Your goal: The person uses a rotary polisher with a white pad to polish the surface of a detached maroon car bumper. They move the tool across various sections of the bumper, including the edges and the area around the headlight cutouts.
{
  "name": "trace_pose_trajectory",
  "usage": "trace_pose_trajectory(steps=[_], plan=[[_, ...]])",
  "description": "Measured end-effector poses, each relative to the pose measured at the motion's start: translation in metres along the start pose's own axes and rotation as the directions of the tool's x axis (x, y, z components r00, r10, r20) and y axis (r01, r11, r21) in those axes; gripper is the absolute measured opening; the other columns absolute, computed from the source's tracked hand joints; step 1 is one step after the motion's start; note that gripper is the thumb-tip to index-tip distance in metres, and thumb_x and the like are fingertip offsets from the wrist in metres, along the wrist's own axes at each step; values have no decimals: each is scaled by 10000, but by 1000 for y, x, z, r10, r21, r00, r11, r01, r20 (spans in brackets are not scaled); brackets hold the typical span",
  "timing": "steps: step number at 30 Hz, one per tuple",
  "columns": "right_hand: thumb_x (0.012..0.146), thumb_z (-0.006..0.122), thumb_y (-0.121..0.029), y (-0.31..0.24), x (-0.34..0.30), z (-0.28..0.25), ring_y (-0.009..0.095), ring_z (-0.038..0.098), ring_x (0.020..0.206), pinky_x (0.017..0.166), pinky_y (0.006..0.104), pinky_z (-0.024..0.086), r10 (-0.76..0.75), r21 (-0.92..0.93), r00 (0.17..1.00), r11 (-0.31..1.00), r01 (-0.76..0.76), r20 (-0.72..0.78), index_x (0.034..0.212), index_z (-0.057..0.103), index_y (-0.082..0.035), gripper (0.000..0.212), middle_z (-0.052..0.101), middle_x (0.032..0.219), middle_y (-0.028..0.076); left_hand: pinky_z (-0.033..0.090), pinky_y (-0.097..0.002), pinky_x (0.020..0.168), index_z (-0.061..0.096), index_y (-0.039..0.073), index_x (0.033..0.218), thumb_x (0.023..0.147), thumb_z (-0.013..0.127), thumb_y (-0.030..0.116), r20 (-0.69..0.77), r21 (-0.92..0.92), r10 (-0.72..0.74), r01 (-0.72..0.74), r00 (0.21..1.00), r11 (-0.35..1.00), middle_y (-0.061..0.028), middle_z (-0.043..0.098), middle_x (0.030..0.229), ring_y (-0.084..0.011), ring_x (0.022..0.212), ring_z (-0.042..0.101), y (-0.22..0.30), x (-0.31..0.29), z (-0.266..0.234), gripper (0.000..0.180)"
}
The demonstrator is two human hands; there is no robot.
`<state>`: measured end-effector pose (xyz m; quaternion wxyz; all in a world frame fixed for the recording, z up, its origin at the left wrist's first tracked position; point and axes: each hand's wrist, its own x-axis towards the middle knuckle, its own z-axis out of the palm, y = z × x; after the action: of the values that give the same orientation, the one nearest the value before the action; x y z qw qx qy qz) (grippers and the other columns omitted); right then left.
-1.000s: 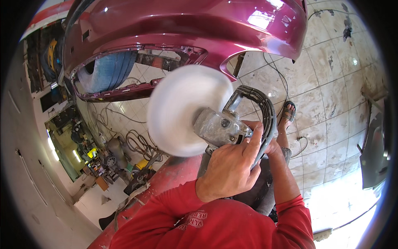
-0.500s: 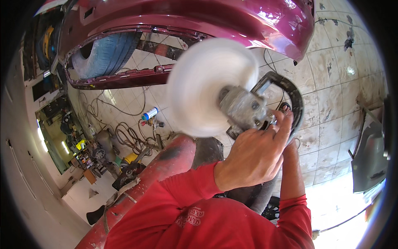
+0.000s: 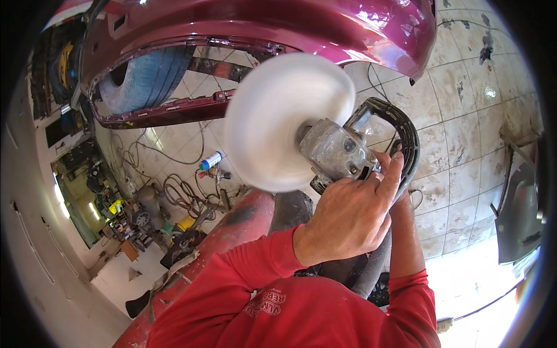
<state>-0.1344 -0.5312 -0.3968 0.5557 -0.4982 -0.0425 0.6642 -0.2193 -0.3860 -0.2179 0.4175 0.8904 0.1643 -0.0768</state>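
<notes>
A polisher (image 3: pixel 333 149) with a grey metal head and a black D-shaped handle (image 3: pixel 411 136) is held up in front of me. Its round white pad (image 3: pixel 272 124) is blurred by spinning. Across the back of the polisher's head lies my left hand (image 3: pixel 348 223), fingers closed on the body near the handle. Behind it, my right hand (image 3: pixel 401 200) is mostly hidden; its forearm leads up to the polisher's rear, and a fingertip shows inside the handle. Beyond the pad is a glossy dark-red car bumper (image 3: pixel 249 26), apart from it as far as I can tell.
A tire (image 3: pixel 148 78) shows through the bumper's opening. Coiled hoses (image 3: pixel 183 194) and a blue-and-white can (image 3: pixel 210 160) are on the tiled floor at left. A worn red panel (image 3: pixel 246 217) runs beside my legs. Grey panels (image 3: pixel 522 197) stand at right.
Both hands and the polisher have shifted slightly left. The pad is blurred in both frames, and the grip looks the same.
</notes>
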Motion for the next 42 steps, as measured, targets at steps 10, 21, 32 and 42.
trace_pose_trajectory(steps=[10, 21, 32, 42], plan=[[751, 856, -585, 76, 18, 50, 158, 662, 1088, 971, 372, 550, -109, 29, 984, 994, 106, 144, 1373, 659, 68, 923, 750, 1169, 97, 553, -464, 668, 326, -104, 1611, 825, 737, 94, 113, 94, -102, 92, 988, 991, -212, 712, 1015, -361, 706, 687, -18, -50, 8, 910], [980, 611, -646, 156, 13, 48, 266, 652, 1188, 1037, 371, 524, -201, -157, 940, 974, 162, -275, 1434, 589, 8, 796, 679, 1264, 121, 568, -398, 670, 449, -132, 1544, 835, 700, 122, 175, 112, 104, -124, 979, 986, -279, 715, 1011, -313, 701, 710, -56, -51, 38, 794], [583, 795, -950, 128, 86, 164, 206, 674, 1029, 930, 395, 539, -393, -128, 914, 906, 404, 104, 1331, 678, 74, 1273, 748, 1128, 108, 495, -379, 617, 500, -56, 1563, 833, 725, 101, 98, 263, 117, -139, 988, 955, -44, 591, 694, -215, 597, 602, -106, -141, -41, 780], [889, 616, -713, 181, 18, 90, 357, 555, 1300, 1123, 512, 450, -412, -687, 904, 690, 228, -115, 1505, 487, -11, 943, 561, 1428, 194, 532, -366, 690, 556, -22, 1524, 922, 623, 168, -27, 89, 279, -276, 960, 957, -76, 688, 829, -220, 722, 688, -123, -129, -29, 635]])
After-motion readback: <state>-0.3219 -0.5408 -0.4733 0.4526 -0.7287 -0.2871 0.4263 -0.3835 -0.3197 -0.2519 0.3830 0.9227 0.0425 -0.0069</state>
